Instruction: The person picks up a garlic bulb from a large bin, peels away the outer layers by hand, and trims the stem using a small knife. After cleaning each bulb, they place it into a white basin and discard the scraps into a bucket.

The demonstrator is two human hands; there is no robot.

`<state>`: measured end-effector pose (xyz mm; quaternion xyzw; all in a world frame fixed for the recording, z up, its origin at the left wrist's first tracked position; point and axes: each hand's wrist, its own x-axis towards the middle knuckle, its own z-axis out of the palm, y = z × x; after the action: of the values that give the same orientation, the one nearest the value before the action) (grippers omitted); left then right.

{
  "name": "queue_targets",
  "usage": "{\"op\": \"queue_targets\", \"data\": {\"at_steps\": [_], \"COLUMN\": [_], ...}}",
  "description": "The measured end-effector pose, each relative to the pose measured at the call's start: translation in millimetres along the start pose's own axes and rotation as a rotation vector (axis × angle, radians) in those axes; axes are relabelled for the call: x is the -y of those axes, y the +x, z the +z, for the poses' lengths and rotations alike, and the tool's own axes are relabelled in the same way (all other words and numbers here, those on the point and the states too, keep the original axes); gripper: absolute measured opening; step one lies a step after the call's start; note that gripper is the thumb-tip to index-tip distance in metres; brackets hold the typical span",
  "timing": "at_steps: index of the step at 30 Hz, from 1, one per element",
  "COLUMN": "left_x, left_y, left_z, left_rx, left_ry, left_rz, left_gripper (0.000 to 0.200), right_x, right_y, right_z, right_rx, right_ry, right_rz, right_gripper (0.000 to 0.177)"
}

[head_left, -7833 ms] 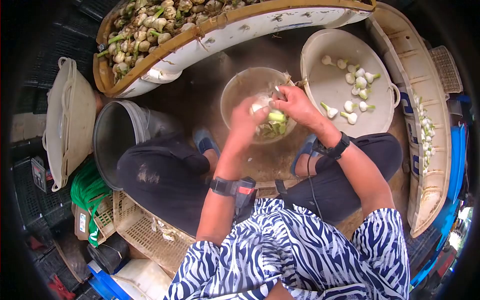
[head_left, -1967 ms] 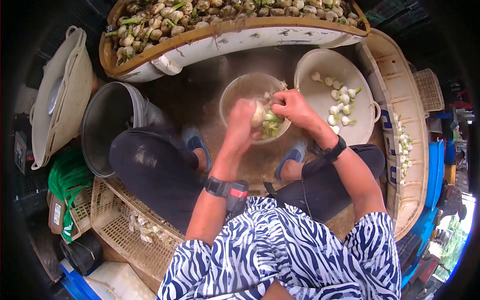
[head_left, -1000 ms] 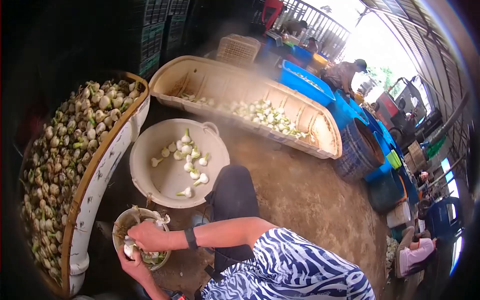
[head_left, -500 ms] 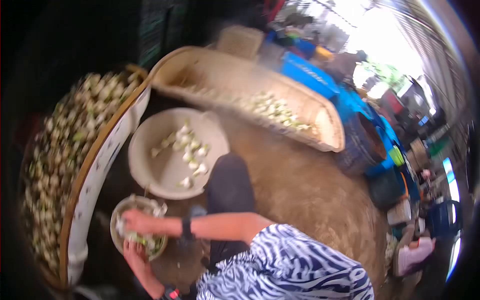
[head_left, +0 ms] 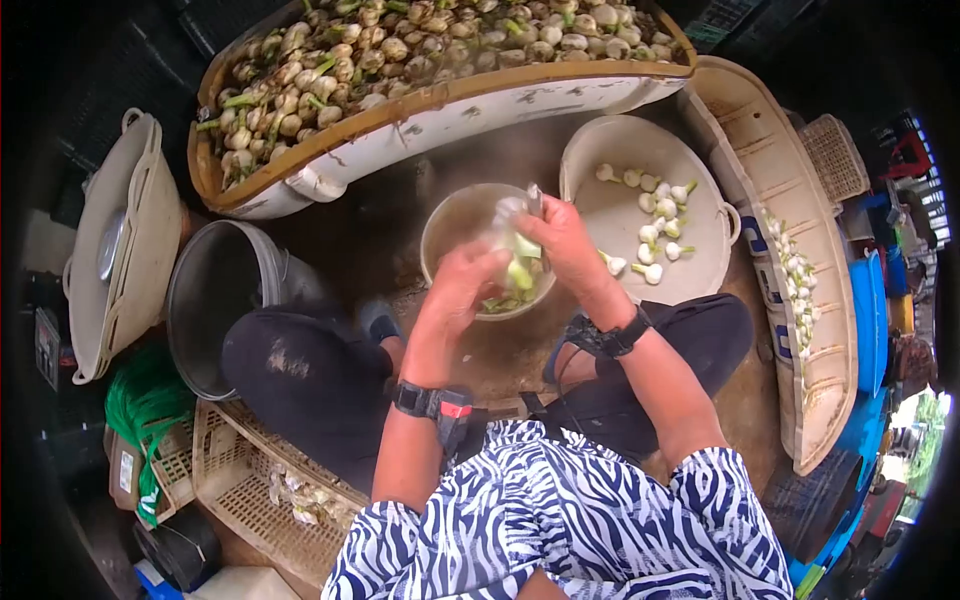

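Note:
Both hands are over a small round bucket point(head_left: 440, 215) with green trimmings point(head_left: 512, 300) at its bottom. My right hand point(head_left: 572, 248) is closed around what looks like a small knife point(head_left: 536, 203), its metal part upright above the thumb. My left hand point(head_left: 465, 283) is curled and blurred, its fingers against a whitish garlic bulb point(head_left: 508, 212). A pale green stalk point(head_left: 520, 272) shows between the hands. To the right, a wide pale tub point(head_left: 600, 160) holds several trimmed white garlic bulbs point(head_left: 665, 208) with short green stems.
A long white trough point(head_left: 450, 125) heaped with untrimmed garlic point(head_left: 390, 45) stands across the far side. A long crate point(head_left: 800, 390) with more bulbs is on the right. At left are a grey bucket point(head_left: 270, 265), a tilted pale tub point(head_left: 100, 250) and a slatted crate point(head_left: 235, 480).
The view has swung round, so the trough now lies ahead instead of on the left. Both hands have come up from inside the small bucket to above it, with the knife showing.

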<state>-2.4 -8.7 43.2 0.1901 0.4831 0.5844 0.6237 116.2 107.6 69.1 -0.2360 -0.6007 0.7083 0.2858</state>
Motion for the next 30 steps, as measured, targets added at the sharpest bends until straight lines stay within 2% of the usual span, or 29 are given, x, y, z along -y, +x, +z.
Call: {"op": "queue_targets", "data": {"at_steps": [2,4,5,6,7,8,10,11,12,13,14,16,18,20,22,26,28,30], "left_x": [-1.1,4.1,1.8,2.2,4.3,6.6,6.1,3.8,3.5,1.1,-3.2,-1.3,1.7,0.5,0.7,0.4,0.8,3.9], "left_y": [-3.6,-2.8,-0.7,0.7,2.0,1.9,3.7,5.6,4.9,4.5,4.2,4.1,6.6,6.8,7.3,5.1,7.1,10.4], "left_z": [-2.2,-5.3,-4.9,-5.6,-5.7,-11.2,-24.3,-24.7,-22.4,-20.8,-18.3,-16.8,-13.7,-11.6,-12.6,-15.0,-11.5,-12.1], "left_rx": [-0.013,0.08,0.167,0.158,0.118,0.077,0.049,0.022,-0.005,-0.012,-0.057,-0.093,-0.264,-0.31,-0.373,-0.435,-0.439,-0.479], "left_ry": [0.012,-0.18,-0.296,-0.3,-0.509,-0.717,-0.823,-0.763,-0.703,-0.71,-0.594,-0.472,-0.253,-0.168,-0.088,0.117,0.176,0.268], "left_rz": [-0.034,0.108,0.137,0.154,0.219,0.282,0.282,0.355,0.416,0.411,0.418,0.411,0.474,0.488,0.508,0.578,0.586,0.635], "left_gripper": [0.039,0.036,0.036,0.036,0.036,0.036,0.036,0.035,0.035,0.035,0.034,0.033,0.031,0.031,0.03,0.029,0.028,0.027], "right_x": [1.1,9.4,11.1,7.6,-4.9,-23.0,-49.6,-34.0,-17.6,-3.3,11.4,24.5,23.2,33.3,35.0,30.0,22.0,23.6], "right_y": [0.2,3.0,8.8,15.1,18.3,20.8,24.5,15.8,9.4,5.2,4.1,6.9,11.4,12.4,14.3,19.2,18.7,18.0], "right_z": [3.0,-2.4,-15.4,-30.5,-57.5,-70.2,-78.7,-54.7,-36.4,-21.6,-8.6,9.6,16.1,24.7,29.6,24.1,21.5,21.7], "right_rx": [0.001,-0.334,-0.431,-0.524,-0.424,-0.404,-0.263,-0.167,-0.159,-0.147,-0.139,-0.12,-0.009,0.011,-0.177,-0.069,0.058,0.075], "right_ry": [0.026,0.266,0.225,0.184,0.119,0.123,-1.057,-1.034,-1.034,-0.958,-0.881,-0.901,-0.963,-1.028,-1.075,-0.943,-1.051,-1.082], "right_rz": [0.015,0.103,0.078,0.052,0.034,0.037,-0.14,0.116,0.119,0.032,-0.055,-0.015,-0.377,-0.382,-0.457,-0.347,-0.3,-0.306], "right_gripper": [0.013,0.012,0.01,0.009,0.018,0.018,0.03,0.039,0.039,0.038,0.038,0.035,0.028,0.029,0.025,0.019,0.015,0.013]}}
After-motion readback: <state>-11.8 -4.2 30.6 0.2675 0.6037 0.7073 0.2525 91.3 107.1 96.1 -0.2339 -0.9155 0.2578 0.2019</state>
